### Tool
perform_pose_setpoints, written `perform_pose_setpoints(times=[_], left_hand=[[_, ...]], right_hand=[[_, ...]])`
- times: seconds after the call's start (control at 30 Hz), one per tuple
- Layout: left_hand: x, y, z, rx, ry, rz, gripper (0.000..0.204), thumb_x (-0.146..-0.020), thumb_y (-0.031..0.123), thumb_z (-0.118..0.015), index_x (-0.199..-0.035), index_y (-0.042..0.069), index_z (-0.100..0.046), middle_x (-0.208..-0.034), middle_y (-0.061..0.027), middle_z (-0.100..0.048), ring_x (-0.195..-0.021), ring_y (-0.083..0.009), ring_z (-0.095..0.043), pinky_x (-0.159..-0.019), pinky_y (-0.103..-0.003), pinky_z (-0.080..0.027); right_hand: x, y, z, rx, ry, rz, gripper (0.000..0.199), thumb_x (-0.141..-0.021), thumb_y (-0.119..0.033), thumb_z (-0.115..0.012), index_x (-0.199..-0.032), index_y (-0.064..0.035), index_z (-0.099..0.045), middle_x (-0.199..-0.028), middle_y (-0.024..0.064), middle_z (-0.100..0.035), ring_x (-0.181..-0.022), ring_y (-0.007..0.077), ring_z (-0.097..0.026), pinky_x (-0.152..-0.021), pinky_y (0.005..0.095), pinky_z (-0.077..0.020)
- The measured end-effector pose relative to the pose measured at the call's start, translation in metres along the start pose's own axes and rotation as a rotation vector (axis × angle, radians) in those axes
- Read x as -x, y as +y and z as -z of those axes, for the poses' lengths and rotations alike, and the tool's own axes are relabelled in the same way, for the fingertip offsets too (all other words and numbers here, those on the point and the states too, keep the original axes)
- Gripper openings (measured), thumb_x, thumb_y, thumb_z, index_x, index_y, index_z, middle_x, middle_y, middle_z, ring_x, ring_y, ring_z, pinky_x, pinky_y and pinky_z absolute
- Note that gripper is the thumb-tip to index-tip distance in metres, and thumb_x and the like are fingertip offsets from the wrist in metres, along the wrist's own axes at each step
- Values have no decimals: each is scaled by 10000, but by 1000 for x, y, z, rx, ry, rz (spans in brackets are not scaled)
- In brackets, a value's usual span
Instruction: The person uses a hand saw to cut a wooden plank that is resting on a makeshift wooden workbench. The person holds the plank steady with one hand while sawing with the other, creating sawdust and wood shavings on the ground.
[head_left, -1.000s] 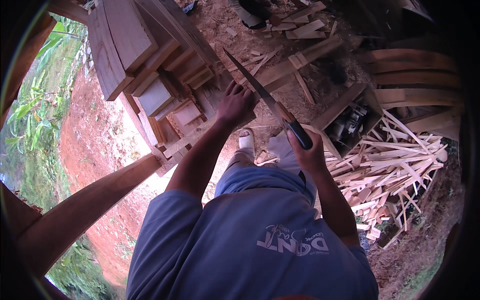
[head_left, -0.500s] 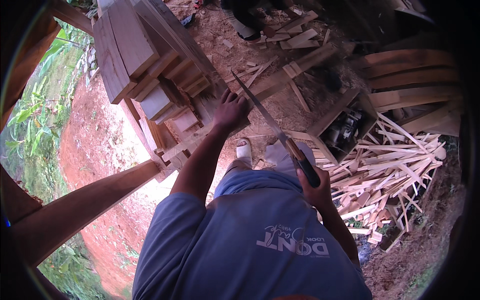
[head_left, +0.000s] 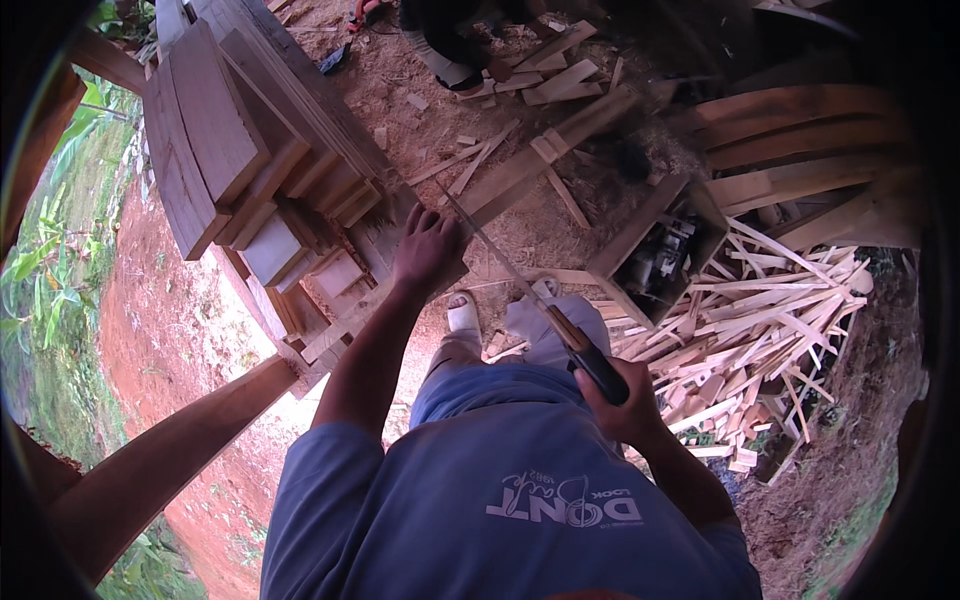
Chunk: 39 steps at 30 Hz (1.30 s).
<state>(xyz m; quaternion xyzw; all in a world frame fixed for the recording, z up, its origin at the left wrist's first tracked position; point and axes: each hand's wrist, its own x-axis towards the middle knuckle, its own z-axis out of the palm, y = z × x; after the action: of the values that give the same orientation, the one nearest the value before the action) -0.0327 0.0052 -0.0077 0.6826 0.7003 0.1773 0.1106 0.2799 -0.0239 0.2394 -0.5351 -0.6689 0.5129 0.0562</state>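
Note:
My right hand (head_left: 622, 402) is wrapped round the dark handle of a handsaw (head_left: 512, 268). The saw's long thin blade slants up and to the left, its far end beside my left hand (head_left: 430, 248). That left hand lies on a wooden board (head_left: 381, 242) with its fingers spread. Whether the teeth touch the wood I cannot tell. Left of the hand rises a stack of thick planks (head_left: 207, 125), their cut ends facing me.
A wooden box (head_left: 612, 262) with dark machinery inside stands to the right. Beside it lies a heap of thin offcuts (head_left: 745, 335). Another person (head_left: 452, 45) crouches at the far side among wood pieces. A slanting beam (head_left: 190, 445) crosses the lower left.
The saw and my right hand have drawn back towards my body. My left hand stays on the board, its fingers spread wider. The whole view has shifted slightly.

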Motion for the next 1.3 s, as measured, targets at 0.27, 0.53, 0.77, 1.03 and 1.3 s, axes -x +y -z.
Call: perform_pose_setpoints(times=[0.27,0.53,0.77,1.03,1.3], left_hand=[[-4,5,3,16,-17,0,282,-959,340,-674,-1028,68,-646,-1030,-115,-713,-1201,-308,-611,-1271,-508,-289],[-3,3,2,-10,-55,33,264,-961,308,-654,-1065,65,-653,-1088,-123,-727,-1243,-305,-605,-1282,-504,-263],[-4,8,4,-19,-61,47,293,-973,337,-651,-1088,67,-653,-1098,-122,-728,-1251,-299,-602,-1288,-494,-251],[-2,4,0,-50,-73,31,321,-975,363,-669,-1113,74,-646,-1115,-117,-718,-1268,-300,-589,-1285,-495,-256],[-1,4,0,-56,-42,24,300,-963,346,-690,-1085,77,-639,-1124,-113,-706,-1270,-298,-587,-1278,-503,-267]], right_hand=[[-147,11,-71,-73,117,218,353,-966,-235,-748,-773,30,-617,-579,95,-553,-559,127,-553,-545,391,-442],[-155,3,-77,-68,113,231,378,-970,-281,-739,-766,19,-632,-583,115,-621,-544,218,-671,-561,410,-504],[-104,33,-70,-140,179,270,320,-962,-255,-749,-826,22,-665,-613,106,-611,-571,155,-597,-559,379,-468],[8,55,-14,-38,130,92,254,-934,-226,-767,-885,13,-699,-656,97,-626,-606,137,-588,-590,343,-467],[48,23,10,-27,122,14,248,-941,-211,-756,-859,9,-675,-617,71,-594,-574,90,-539,-549,316,-439]])
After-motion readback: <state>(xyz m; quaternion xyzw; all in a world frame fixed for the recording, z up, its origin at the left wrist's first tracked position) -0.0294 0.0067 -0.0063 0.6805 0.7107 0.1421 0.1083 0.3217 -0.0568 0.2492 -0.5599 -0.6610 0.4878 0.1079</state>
